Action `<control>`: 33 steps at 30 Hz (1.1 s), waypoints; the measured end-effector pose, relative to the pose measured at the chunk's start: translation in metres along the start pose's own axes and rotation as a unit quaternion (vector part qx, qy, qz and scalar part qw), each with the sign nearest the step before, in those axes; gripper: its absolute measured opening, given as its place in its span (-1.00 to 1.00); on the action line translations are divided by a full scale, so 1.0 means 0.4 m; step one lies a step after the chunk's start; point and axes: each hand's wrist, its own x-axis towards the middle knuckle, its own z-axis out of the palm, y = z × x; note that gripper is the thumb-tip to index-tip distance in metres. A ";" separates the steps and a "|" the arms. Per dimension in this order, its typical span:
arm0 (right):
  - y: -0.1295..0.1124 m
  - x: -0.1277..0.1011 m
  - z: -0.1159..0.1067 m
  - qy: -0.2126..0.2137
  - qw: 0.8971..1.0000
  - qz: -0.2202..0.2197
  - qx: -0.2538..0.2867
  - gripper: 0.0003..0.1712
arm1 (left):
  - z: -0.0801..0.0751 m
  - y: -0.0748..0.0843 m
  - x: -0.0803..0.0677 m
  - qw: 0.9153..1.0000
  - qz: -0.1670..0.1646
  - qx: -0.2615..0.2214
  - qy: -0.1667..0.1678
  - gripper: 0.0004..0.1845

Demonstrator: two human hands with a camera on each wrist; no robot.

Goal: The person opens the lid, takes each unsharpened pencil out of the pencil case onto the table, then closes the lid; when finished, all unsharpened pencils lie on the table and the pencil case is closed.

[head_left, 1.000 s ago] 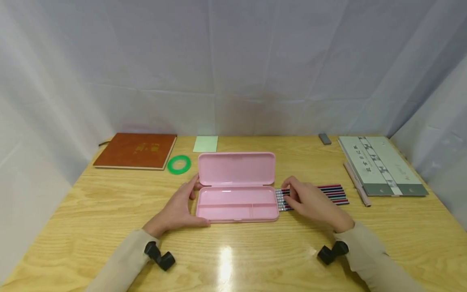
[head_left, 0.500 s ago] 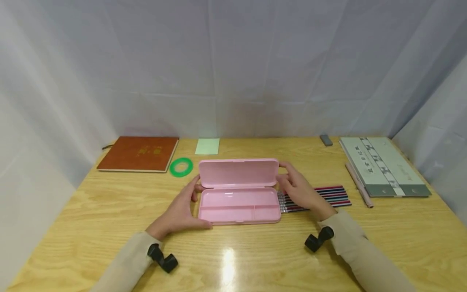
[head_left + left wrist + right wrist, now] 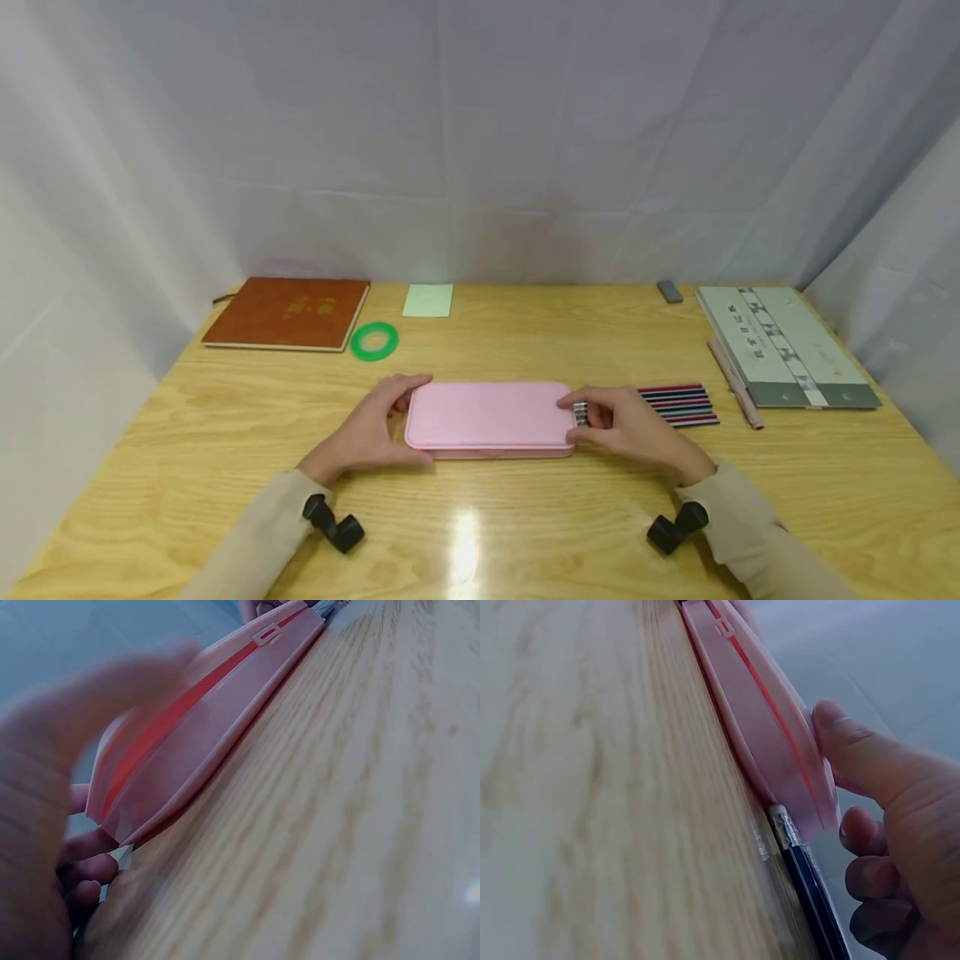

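Note:
A pink pencil case [image 3: 491, 415] lies at the middle of the table, its lid folded down over the base. In the left wrist view a narrow red gap runs below the lid [image 3: 232, 646], beside a small latch [image 3: 267, 634]. My left hand [image 3: 367, 432] holds the case's left end, thumb at the front and fingers behind. My right hand [image 3: 630, 427] pinches the lid's right end between thumb and forefinger, the other fingers curled below. Several pencils [image 3: 681, 406] lie side by side under that hand, their eraser ends [image 3: 781, 817] right at the case. The inside is hidden.
Farther back lie a brown notebook [image 3: 288, 312], a green tape roll [image 3: 374, 342] and a pale green sticky note pad [image 3: 428, 301]. A grey eraser [image 3: 670, 292] sits back right. Beside it are a pink pen [image 3: 735, 383] and a grey-green notebook [image 3: 787, 346].
The lid, standing up before, has come forward and down over the base. My right hand has gone from the pencils to the lid and down with it. My left hand stays at the left end.

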 end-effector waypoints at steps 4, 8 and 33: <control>-0.003 0.003 0.004 0.000 1.000 0.015 -0.010 -0.59 | -0.002 0.001 0.000 1.000 -0.002 -0.011 0.007 -0.23; -0.007 0.006 0.003 -0.005 0.999 0.031 -0.020 -0.56 | 0.001 0.001 0.003 0.999 -0.035 -0.013 0.014 -0.32; -0.015 0.005 -0.002 -0.019 0.999 0.032 -0.017 -0.55 | 0.004 0.019 0.012 0.997 -0.054 -0.045 0.014 -0.31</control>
